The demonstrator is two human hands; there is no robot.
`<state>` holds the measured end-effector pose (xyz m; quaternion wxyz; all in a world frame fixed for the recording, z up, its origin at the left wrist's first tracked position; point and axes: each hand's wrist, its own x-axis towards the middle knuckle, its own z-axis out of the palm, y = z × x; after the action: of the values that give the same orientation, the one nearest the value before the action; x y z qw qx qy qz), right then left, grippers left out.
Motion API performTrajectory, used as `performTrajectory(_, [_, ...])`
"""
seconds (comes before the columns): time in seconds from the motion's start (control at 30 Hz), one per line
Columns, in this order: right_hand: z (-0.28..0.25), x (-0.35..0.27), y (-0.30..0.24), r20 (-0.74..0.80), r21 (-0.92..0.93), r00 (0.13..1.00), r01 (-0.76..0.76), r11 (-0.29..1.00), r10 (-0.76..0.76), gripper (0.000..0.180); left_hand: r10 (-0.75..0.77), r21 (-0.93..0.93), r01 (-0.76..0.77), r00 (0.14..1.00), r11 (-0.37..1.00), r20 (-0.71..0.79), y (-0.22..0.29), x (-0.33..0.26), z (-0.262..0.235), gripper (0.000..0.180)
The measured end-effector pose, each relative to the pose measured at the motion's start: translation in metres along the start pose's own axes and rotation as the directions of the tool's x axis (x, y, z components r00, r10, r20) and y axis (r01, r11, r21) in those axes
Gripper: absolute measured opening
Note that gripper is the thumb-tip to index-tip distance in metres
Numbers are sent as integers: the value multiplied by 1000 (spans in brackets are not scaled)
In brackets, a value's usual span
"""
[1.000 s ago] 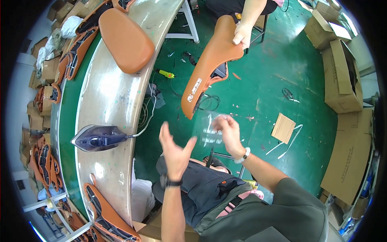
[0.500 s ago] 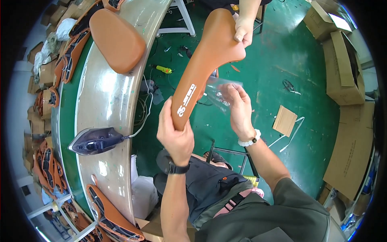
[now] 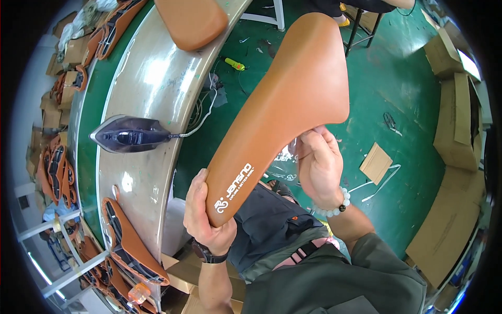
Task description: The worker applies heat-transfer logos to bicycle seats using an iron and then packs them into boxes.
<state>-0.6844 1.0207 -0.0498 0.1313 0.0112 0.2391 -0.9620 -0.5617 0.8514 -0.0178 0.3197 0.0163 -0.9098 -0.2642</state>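
Observation:
A long brown leather-look saddle seat (image 3: 285, 99), wide at its far end and narrow at its near end, slants across the middle with its smooth top up. White printing marks the narrow end. My left hand (image 3: 206, 214) is closed round that end, its thumb on top. My right hand (image 3: 320, 162) is closed beside the seat's right edge, fingertips at the underside and partly hidden. Clear plastic film (image 3: 285, 166) with white print hangs by its fingers, partly covered by the seat. Whether those fingers also grip the seat, I cannot tell.
On the curved table to the left lie a dark steam iron (image 3: 130, 135) with its cord, another brown seat (image 3: 193, 23), and an upturned seat (image 3: 130, 240). Cardboard boxes (image 3: 452, 120) line the right. A flat cardboard piece (image 3: 375, 163) and yellow-green tool (image 3: 234, 64) are on the floor.
Another person's hand has let go of the seat's wide end. The seat has come nearer to me, and my right hand has moved up to its edge. My view has shifted.

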Motion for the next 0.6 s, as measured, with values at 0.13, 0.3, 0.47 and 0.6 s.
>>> performTrajectory(0.13, [7, -7, 2, 23, -29, 1000, 8, 1000, -7, 20, 6, -35, -7, 1000, 999, -23, -1, -6, -9, 59])
performTrajectory(0.3, [17, -15, 1, 113, -37, 993, 18, 999, -14, 21, 29, -65, -32, 999, 997, -40, -2, -11, -19, 60])
performTrajectory(0.47, [22, -34, 0, 119, -59, 993, -9, 998, 16, 23, 36, -48, -39, 997, 998, -62, 4, -20, -30, 47])
performTrajectory(0.6, [22, -63, 5, 63, -179, 995, -60, 982, 72, 23, 14, -73, -16, 1000, 997, -25, 6, -44, -55, 58])
